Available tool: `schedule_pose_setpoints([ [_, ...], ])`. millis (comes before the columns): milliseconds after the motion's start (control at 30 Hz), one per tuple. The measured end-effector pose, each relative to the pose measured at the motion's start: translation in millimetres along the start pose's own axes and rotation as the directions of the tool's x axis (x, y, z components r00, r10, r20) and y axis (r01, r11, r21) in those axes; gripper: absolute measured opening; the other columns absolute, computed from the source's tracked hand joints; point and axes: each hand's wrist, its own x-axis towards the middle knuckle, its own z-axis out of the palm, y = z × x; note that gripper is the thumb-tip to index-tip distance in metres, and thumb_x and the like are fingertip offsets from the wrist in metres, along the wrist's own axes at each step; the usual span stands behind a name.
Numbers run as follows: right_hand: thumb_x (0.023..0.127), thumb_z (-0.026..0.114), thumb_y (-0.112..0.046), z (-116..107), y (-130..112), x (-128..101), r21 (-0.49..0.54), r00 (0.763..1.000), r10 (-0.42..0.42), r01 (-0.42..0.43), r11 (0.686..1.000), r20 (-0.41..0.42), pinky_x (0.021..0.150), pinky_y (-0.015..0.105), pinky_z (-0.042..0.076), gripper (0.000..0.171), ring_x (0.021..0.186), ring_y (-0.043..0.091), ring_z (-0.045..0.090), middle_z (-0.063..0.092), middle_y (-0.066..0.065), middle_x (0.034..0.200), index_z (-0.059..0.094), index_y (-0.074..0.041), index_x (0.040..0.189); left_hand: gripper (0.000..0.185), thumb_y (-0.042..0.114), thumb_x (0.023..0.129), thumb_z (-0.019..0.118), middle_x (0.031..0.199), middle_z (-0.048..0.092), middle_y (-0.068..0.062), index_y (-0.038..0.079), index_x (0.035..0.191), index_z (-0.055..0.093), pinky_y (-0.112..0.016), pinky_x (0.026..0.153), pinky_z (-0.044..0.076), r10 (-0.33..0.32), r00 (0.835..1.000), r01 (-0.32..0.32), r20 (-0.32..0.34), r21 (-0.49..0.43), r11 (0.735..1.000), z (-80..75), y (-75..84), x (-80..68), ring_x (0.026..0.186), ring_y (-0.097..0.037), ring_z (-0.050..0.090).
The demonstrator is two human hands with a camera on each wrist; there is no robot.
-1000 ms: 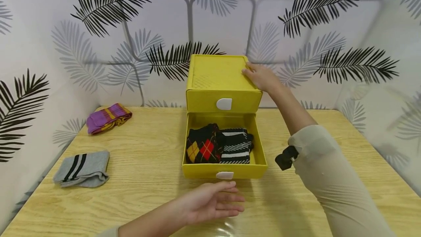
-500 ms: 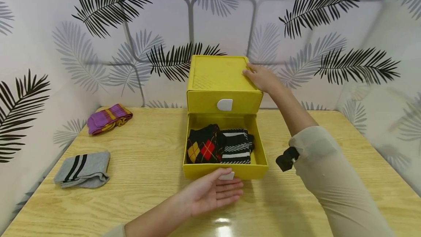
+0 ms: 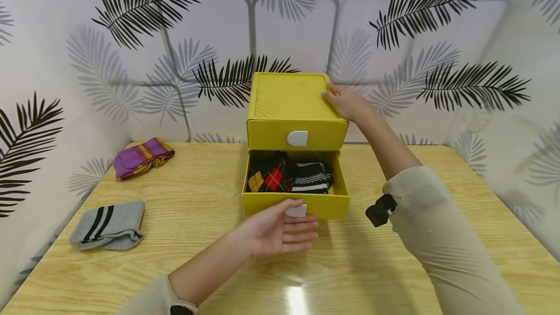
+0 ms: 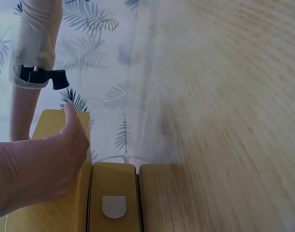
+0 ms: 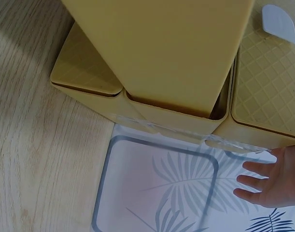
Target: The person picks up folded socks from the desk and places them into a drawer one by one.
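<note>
Drawer (image 3: 325,205) of socks (image 3: 271,176) against left hand (image 3: 273,235), right hand (image 3: 350,103) on box (image 3: 286,94)

left grip (image 3: 277,232) partly hides the lower drawer's (image 3: 328,205) white tab (image 3: 298,211); head view's bottom edge cuts both sleeves (image 3: 446,237).

- Head view is bright, evenly lit, mostly sharp
- White glare sits on the table (image 3: 197,188) at the near edge
- Soft shadow falls right of the drawer (image 3: 255,205); its inside is darker
- Wrist views are dimmer, softer, the left hazy
</note>
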Motion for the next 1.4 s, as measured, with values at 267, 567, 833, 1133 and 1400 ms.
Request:
schedule_pose_setpoints([
  [267, 0.100, 0.026, -0.040, 0, -1, 1, -0.002, 1.000, 0.000, 0.000, 1.000, 0.005, 0.106, 0.049, 0.011, 0.057, 0.134, 0.036, 0.013, 0.019, 0.020, 0.148, 0.017, -0.009, 0.148, 0.058, 0.038, 0.091, 0.053, 0.125, 0.052, -0.020, -0.008, 0.125, 0.047, -0.042, 0.091, 0.043, -0.029, 0.999, 0.029, 0.016, 0.022, 0.999, -3.9, 10.1, 10.3, 0.108, -0.035, 0.054],
  [567, 0.100, 0.026, -0.039, 0, 0, 1, -0.008, 1.000, 0.001, -0.001, 1.000, 0.007, 0.106, 0.049, 0.011, 0.057, 0.134, 0.036, 0.013, 0.019, 0.020, 0.148, 0.017, -0.008, 0.147, 0.057, 0.040, 0.091, 0.051, 0.128, 0.050, -0.019, -0.007, 0.125, 0.049, -0.043, 0.090, 0.043, -0.023, 1.000, 0.023, 0.002, 0.067, 0.997, -5.5, 18.6, 24.3, 0.108, -0.034, 0.054],
  [833, 0.100, 0.026, -0.039, -1, -1, 0, -0.011, 1.000, 0.008, -0.007, 1.000, 0.006, 0.106, 0.049, 0.011, 0.057, 0.134, 0.036, 0.014, 0.019, 0.020, 0.147, 0.017, -0.008, 0.147, 0.057, 0.040, 0.091, 0.052, 0.128, 0.050, -0.018, -0.006, 0.124, 0.050, -0.044, 0.093, 0.040, -0.004, 1.000, 0.006, -0.022, 0.063, 0.998, -11.0, 27.2, 35.8, 0.109, -0.035, 0.054],
  [1133, 0.100, 0.026, -0.039, 0, -1, 0, -0.012, 1.000, 0.007, -0.007, 1.000, 0.009, 0.106, 0.049, 0.011, 0.057, 0.134, 0.036, 0.014, 0.019, 0.020, 0.147, 0.018, -0.008, 0.147, 0.057, 0.041, 0.089, 0.055, 0.129, 0.050, -0.016, -0.005, 0.124, 0.052, -0.043, 0.091, 0.042, 0.005, 0.999, -0.002, -0.053, 0.045, 0.999, -17.3, 39.9, 51.9, 0.109, -0.032, 0.054],
  [1400, 0.100, 0.026, -0.039, 0, -2, 0, -0.005, 1.000, 0.014, -0.014, 1.000, 0.004, 0.106, 0.049, 0.012, 0.057, 0.134, 0.036, 0.014, 0.020, 0.020, 0.147, 0.018, -0.008, 0.147, 0.056, 0.041, 0.089, 0.055, 0.125, 0.053, -0.016, -0.005, 0.121, 0.055, -0.043, 0.092, 0.042, 0.029, 0.995, -0.022, -0.096, 0.076, 0.997, -18.5, 48.8, 63.8, 0.109, -0.033, 0.054],
])
